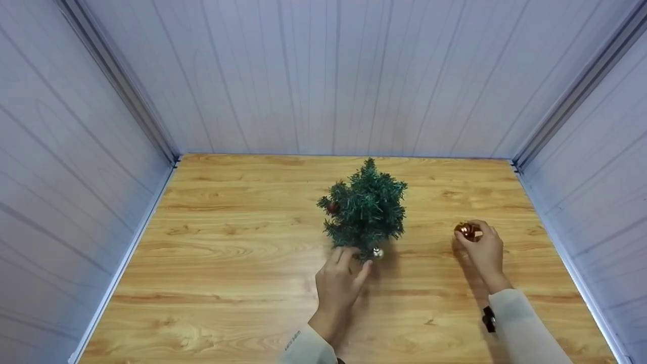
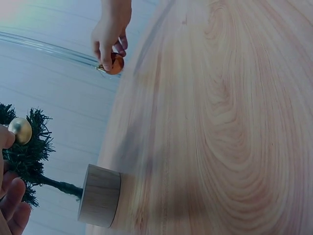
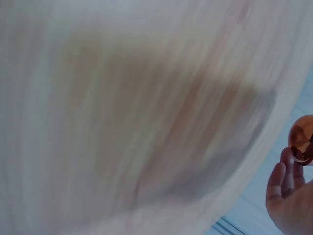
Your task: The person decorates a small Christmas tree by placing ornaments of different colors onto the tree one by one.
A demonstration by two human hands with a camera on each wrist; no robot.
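A small green artificial Christmas tree point(image 1: 368, 205) stands near the middle of the table. Its round wooden base point(image 2: 100, 197) shows in the left wrist view. My left hand point(image 1: 336, 284) is at the tree's lower front, fingers and thumb bent about a low branch, close beside a pale gold bauble point(image 2: 20, 131) hanging there. A dark red bauble point(image 1: 331, 208) sits among the branches on the tree's left side. Off to the right, my right hand point(image 1: 485, 251) pinches a shiny copper bauble point(image 1: 465, 231) above the table, apart from the tree.
The wood-grain table point(image 1: 227, 263) is bounded by a white panelled back wall point(image 1: 313, 81) and by side walls, the left wall point(image 1: 65, 167) and the right wall point(image 1: 601, 202). A dark object point(image 1: 489, 319) sits at the right wrist.
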